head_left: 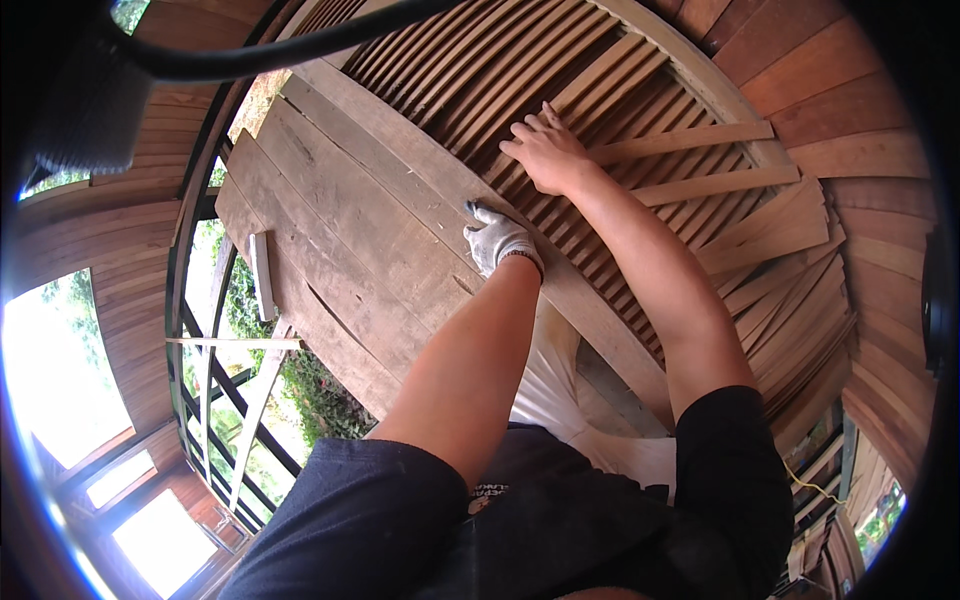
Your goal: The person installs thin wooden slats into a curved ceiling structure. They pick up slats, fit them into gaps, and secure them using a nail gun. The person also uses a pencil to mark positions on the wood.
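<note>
1. Slats, thin reddish-brown wooden ones (600,90) standing on edge in a close row, fill the frame under my right hand (545,150). They lie to the right of the wide weathered grey-brown planks (340,220) that make up the working surface.
2. My right hand is bare and lies flat on the slat tops, fingers (540,120) spread and pressing down, closed on nothing.
3. My left hand (500,240) wears a white knit work glove. It rests on the long pale timber rail (440,180) that runs between the planks and the slat row, its fingers curled narrow against the wood. I cannot tell whether they pinch anything small.
4. A few loose pale wooden strips (690,145) lie crosswise over the slats, just right of my bare hand. A short grey wooden offcut (262,275) sits on the planks, well apart from both hands.
5. I judge the step in hand to be steadying and lining up the slats against the rail.
6. The next move, as I read it, calls for even downward pressure from the right palm while the gloved hand holds the rail firm, so that no slat tips out of the row.
</note>
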{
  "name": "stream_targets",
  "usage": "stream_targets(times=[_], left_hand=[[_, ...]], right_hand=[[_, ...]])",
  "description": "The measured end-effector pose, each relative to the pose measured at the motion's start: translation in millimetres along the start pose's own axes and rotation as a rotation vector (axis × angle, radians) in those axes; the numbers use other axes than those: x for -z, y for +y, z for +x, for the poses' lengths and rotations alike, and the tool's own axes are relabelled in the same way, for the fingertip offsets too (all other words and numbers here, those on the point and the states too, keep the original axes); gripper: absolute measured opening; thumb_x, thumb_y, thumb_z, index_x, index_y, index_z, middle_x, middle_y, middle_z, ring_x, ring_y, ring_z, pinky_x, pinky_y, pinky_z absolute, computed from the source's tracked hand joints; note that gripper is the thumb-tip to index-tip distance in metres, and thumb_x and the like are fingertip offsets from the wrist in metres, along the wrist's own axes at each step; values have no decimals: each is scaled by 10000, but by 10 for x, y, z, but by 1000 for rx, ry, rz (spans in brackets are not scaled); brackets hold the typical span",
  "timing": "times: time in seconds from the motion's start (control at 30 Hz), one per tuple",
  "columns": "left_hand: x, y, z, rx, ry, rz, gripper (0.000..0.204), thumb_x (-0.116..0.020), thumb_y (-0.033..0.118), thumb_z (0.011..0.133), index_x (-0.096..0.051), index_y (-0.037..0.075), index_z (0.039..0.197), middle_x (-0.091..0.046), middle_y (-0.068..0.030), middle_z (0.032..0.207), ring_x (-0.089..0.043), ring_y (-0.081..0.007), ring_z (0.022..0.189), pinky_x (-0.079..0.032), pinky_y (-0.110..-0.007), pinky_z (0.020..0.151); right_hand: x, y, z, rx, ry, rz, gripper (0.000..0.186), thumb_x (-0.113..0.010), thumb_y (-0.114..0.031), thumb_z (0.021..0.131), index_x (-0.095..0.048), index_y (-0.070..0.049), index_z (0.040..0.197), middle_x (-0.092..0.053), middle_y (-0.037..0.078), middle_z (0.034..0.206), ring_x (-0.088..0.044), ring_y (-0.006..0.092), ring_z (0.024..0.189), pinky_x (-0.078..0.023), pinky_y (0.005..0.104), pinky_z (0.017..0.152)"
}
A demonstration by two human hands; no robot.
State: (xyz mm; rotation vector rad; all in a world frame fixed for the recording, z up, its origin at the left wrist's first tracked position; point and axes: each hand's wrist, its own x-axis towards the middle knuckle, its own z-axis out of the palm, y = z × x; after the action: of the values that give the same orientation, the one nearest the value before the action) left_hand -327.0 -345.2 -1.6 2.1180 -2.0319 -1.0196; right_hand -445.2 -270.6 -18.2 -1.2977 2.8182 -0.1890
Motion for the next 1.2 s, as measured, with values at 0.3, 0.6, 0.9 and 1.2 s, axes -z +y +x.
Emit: stream_targets(times=[0.3,0.6,0.9,1.2], left_hand=[[-58,-87,62,8,-4,-13,728,-376,592,1040,-617,-25,1341,-675,-292,1260,-643,-460,1178,-500,-515,1013],[-94,-74,58,-17,7,-43,723,-373,578,1046,-609,-36,1346,-680,-288,1251,-652,-457,1162,-514,-517,1002],[-16,-24,10,24,-66,-35,798,-338,647,1033,-589,-25,1384,-629,-279,1357,-590,-435,1279,-461,-476,1093],[0,-12,50,27,16,-29,794,-347,632,1034,-587,-39,1381,-641,-287,1332,-602,-442,1258,-460,-490,1085]], right_hand=[[-63,158,-256,242,240,89,95,-568,-156,913,-657,-126,904,-640,63,954,-659,265,999,-494,421,949],[500,354,-1148,461,187,179,81,-619,-102,826,-634,-138,755,-601,37,738,-635,217,806,-516,374,896],[343,126,-1541,3,71,-13,56,-622,-105,856,-676,-97,867,-694,104,893,-682,274,931,-482,425,904],[775,63,-721,-126,-178,311,426,-667,-92,839,-656,-34,1261,-598,182,1337,-537,328,1319,-433,449,1126]])
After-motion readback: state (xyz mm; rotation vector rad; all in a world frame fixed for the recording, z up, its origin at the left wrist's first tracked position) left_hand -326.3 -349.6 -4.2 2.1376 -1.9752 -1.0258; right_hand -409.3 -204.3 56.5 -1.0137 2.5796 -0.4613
